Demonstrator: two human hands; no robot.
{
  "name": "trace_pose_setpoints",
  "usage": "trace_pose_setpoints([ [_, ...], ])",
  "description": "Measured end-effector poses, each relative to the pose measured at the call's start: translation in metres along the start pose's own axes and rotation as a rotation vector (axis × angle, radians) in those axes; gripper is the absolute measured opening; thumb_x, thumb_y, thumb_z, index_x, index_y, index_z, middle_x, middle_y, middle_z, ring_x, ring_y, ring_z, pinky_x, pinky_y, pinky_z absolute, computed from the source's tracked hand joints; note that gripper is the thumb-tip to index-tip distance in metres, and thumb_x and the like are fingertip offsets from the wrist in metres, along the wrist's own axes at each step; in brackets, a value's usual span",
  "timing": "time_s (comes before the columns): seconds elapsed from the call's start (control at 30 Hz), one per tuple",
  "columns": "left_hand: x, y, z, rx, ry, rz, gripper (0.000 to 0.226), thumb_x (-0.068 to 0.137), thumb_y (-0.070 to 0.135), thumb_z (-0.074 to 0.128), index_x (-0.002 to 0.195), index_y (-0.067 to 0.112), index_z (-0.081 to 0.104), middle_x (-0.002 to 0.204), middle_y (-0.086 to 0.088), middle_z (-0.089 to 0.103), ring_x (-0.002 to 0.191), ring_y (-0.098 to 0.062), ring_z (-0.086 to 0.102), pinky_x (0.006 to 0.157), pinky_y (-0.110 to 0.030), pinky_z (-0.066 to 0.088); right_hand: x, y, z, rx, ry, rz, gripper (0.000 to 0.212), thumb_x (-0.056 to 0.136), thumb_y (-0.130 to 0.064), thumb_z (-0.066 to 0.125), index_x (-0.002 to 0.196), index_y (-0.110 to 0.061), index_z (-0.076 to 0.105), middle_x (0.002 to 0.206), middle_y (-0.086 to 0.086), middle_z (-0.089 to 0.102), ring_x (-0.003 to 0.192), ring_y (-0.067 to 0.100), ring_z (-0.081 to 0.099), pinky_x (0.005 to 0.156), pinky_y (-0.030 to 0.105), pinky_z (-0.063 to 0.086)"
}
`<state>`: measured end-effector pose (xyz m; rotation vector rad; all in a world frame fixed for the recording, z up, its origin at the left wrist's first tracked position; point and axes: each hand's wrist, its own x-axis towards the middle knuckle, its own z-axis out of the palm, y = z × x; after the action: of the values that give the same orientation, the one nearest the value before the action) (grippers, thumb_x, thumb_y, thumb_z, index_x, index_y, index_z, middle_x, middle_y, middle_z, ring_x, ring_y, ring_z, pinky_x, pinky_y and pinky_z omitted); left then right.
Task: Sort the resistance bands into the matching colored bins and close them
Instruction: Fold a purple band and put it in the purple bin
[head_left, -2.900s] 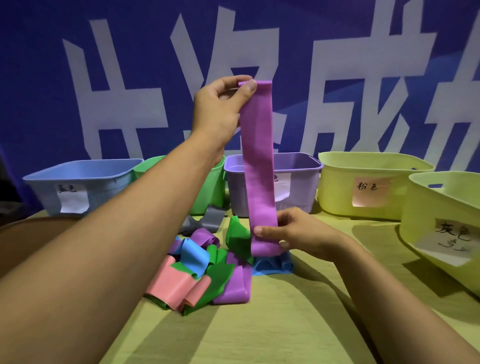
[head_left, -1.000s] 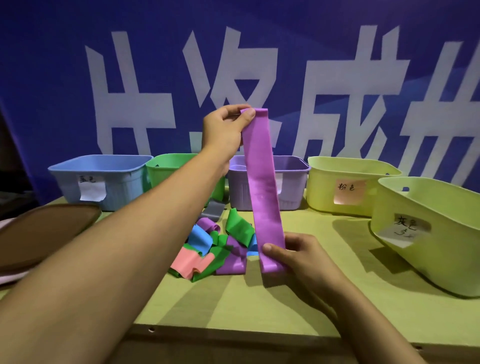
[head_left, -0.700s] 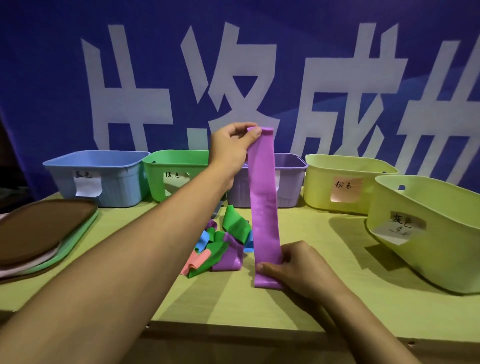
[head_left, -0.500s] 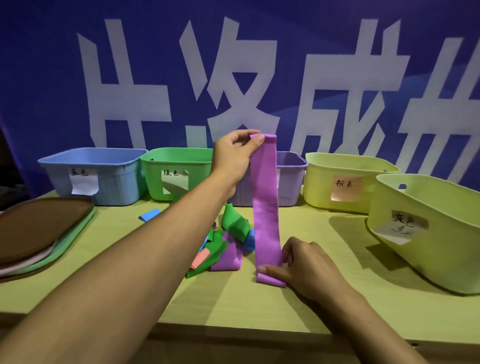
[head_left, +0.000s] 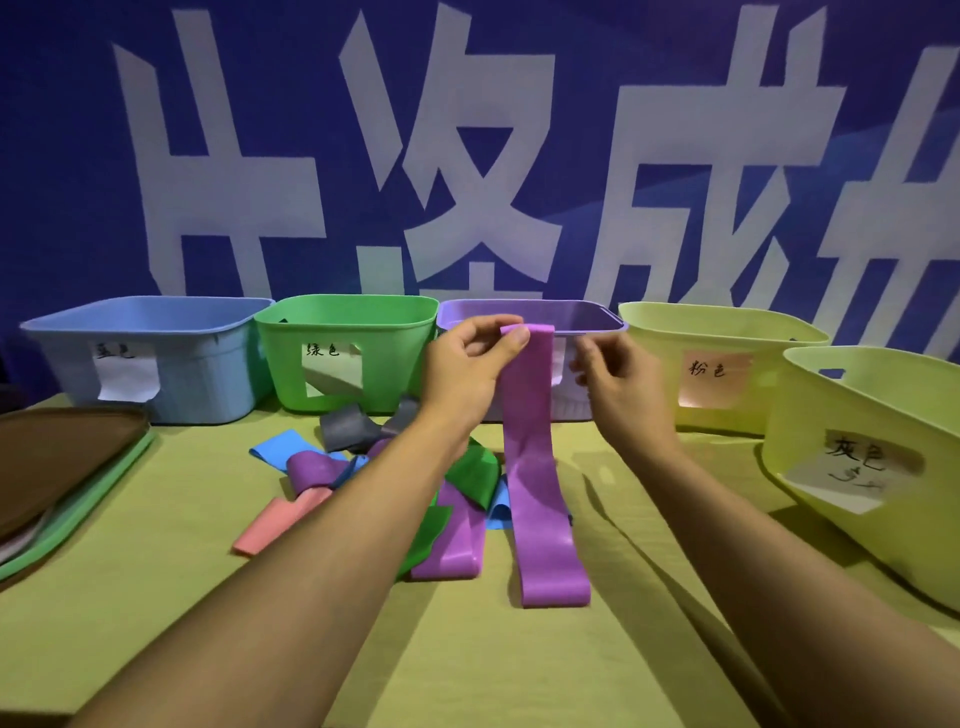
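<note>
5 bins in a row on the table (head_left: 156, 545): 1 blue bin (head_left: 150, 358), 1 green bin (head_left: 348, 353), 1 purple bin (head_left: 587, 318), 2 yellow-green bins (head_left: 722, 364). Left hand (head_left: 467, 374) pinches top end of 1 purple band (head_left: 535, 467), held in front of purple bin; lower loop rests on table. Right hand (head_left: 618, 384) just beside band, fingers loosely curled, holding nothing. Loose pile (head_left: 395, 483): at least 2 purple, 2 blue, 2 green, 1 pink, 1 grey. Stacked lids (head_left: 62, 467) far left.
</note>
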<state>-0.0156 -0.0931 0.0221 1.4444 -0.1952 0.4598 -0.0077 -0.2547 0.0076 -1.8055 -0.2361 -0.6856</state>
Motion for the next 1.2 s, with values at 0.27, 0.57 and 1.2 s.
trace_pose_setpoints([
  [0.27, -0.001, -0.033, -0.004, -0.016, -0.063, 0.03, 0.014, 0.092, 0.01, 0.075, 0.098, 0.023, 0.075, 0.095, 0.002, 0.079, 0.087, -0.007, 0.073, 0.069, -0.02, 0.056, -0.007, 0.024, 0.025, 0.244, -0.054, -0.073, 0.03, 0.105, -0.031, 0.053, 0.089, -0.014, 0.072, 0.077, -0.004, 0.071, 0.072, 0.006, 0.063, 0.066, 0.021, 0.051],
  [0.57, -0.005, -0.047, -0.006, -0.028, -0.125, 0.065, 0.021, 0.09, -0.002, 0.072, 0.101, 0.016, 0.072, 0.094, 0.001, 0.077, 0.087, -0.002, 0.072, 0.073, -0.017, 0.055, -0.009, 0.032, 0.028, 0.271, -0.113, -0.008, 0.013, 0.097, -0.027, 0.068, 0.091, -0.017, 0.073, 0.077, -0.007, 0.073, 0.076, 0.006, 0.068, 0.067, 0.032, 0.061],
  [1.2, -0.003, -0.047, -0.008, -0.099, -0.094, -0.13, 0.016, 0.091, 0.024, 0.075, 0.101, 0.011, 0.076, 0.089, -0.008, 0.079, 0.084, -0.018, 0.075, 0.079, -0.033, 0.061, -0.013, 0.03, 0.031, 0.487, -0.169, 0.061, 0.008, 0.092, -0.012, 0.073, 0.098, -0.017, 0.075, 0.097, 0.002, 0.078, 0.092, 0.012, 0.071, 0.07, 0.024, 0.056],
])
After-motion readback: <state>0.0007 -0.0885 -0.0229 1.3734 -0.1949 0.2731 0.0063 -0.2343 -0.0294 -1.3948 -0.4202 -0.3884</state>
